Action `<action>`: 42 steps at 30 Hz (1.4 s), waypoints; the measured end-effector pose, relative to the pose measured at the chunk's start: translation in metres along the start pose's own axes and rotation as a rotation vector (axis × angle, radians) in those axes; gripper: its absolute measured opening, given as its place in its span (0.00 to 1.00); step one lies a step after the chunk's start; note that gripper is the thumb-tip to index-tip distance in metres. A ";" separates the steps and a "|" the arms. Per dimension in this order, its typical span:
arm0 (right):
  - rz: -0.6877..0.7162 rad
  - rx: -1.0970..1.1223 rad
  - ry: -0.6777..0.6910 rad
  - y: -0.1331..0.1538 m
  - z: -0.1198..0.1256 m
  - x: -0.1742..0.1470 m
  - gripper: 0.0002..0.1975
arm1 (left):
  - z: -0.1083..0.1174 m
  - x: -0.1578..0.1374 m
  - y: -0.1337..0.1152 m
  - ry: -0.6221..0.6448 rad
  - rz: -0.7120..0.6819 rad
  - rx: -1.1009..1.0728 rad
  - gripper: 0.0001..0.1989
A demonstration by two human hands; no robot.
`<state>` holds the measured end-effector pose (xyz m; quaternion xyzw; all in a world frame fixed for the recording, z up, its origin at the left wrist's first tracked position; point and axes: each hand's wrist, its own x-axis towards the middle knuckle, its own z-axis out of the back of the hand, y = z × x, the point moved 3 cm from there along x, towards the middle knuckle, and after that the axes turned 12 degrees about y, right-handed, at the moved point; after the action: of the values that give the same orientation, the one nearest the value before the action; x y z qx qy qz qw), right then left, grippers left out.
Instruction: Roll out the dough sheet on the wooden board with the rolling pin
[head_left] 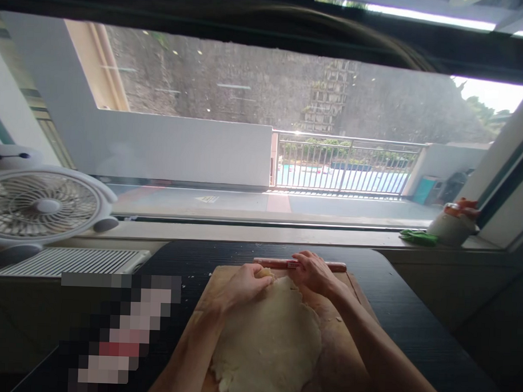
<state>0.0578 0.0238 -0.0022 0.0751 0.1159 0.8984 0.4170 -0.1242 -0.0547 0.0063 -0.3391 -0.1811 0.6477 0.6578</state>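
Note:
A rolled-out sheet of pale dough (267,339) with ragged edges lies on a wooden board (345,359). My left hand (247,284) is at the far left edge of the sheet, its fingers closed on a small yellowish bit of dough (266,273). Across the far side of the board lies a wooden rolling pin (331,266) with a small label. My right hand (316,272) reaches over the middle of the pin, fingers curled on it. Its palm side is hidden from view.
A dark table (415,321) carries the board, with crumbs scattered on its left. A white fan (46,205) stands at the left. On the window sill (260,234) at the right are a pale container (451,225) and a green cloth (418,237). A blurred-out patch covers the table's left side.

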 end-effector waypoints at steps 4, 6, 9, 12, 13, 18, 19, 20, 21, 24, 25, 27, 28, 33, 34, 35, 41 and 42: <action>0.143 0.075 -0.090 0.014 0.000 -0.015 0.15 | -0.005 -0.004 -0.006 0.039 -0.013 -0.043 0.12; 0.220 0.118 -0.071 0.023 -0.002 -0.019 0.19 | -0.009 -0.005 -0.010 0.030 -0.027 -0.076 0.13; 0.259 0.150 -0.023 0.029 -0.004 -0.020 0.22 | -0.014 -0.002 -0.011 0.067 -0.058 -0.123 0.14; 0.233 0.189 -0.012 0.025 -0.002 -0.020 0.16 | -0.015 0.003 -0.010 0.092 -0.102 -0.123 0.14; 0.231 0.209 -0.006 0.022 -0.002 -0.019 0.14 | -0.015 0.004 -0.009 0.088 -0.112 -0.113 0.13; 0.203 0.302 0.058 0.014 -0.005 -0.017 0.10 | -0.015 -0.001 -0.008 -0.001 -0.045 -0.031 0.13; 0.190 0.310 0.052 0.014 -0.007 -0.016 0.09 | -0.016 -0.003 -0.010 -0.030 -0.028 -0.016 0.13; 0.181 0.316 0.040 0.013 -0.008 -0.015 0.09 | -0.016 -0.005 -0.011 -0.053 -0.013 -0.003 0.13; 0.171 0.320 0.027 0.013 -0.009 -0.014 0.08 | -0.017 -0.006 -0.012 -0.066 -0.006 0.009 0.13; 0.142 0.321 -0.005 0.015 -0.013 -0.012 0.08 | -0.019 -0.004 -0.010 -0.055 -0.029 0.051 0.13; 0.132 0.320 -0.017 0.015 -0.013 -0.011 0.08 | -0.020 -0.002 -0.009 -0.047 -0.046 0.066 0.13; 0.115 0.316 -0.038 0.014 -0.014 -0.010 0.07 | -0.022 0.002 -0.004 -0.034 -0.071 0.094 0.14; 0.101 0.313 -0.050 0.011 -0.013 -0.010 0.07 | -0.022 0.004 -0.002 -0.033 -0.076 0.103 0.14; -0.064 0.311 -0.163 -0.015 -0.006 -0.011 0.08 | -0.020 -0.001 -0.009 -0.026 -0.103 0.096 0.15; -0.075 0.343 -0.176 -0.019 -0.005 -0.011 0.09 | -0.018 -0.004 -0.013 -0.023 -0.092 0.085 0.15; -0.073 0.400 -0.176 -0.020 -0.005 -0.011 0.10 | -0.014 -0.008 -0.017 -0.014 -0.074 0.071 0.15; 0.119 0.866 -0.077 0.010 -0.015 -0.006 0.15 | 0.009 -0.023 -0.023 0.024 0.071 0.045 0.13; 0.135 0.888 -0.090 0.016 -0.016 -0.006 0.15 | 0.011 -0.022 -0.020 0.003 0.080 0.051 0.14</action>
<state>0.0466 0.0072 -0.0131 0.2931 0.4665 0.7827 0.2895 -0.1190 -0.0726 0.0327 -0.3301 -0.1495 0.6775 0.6400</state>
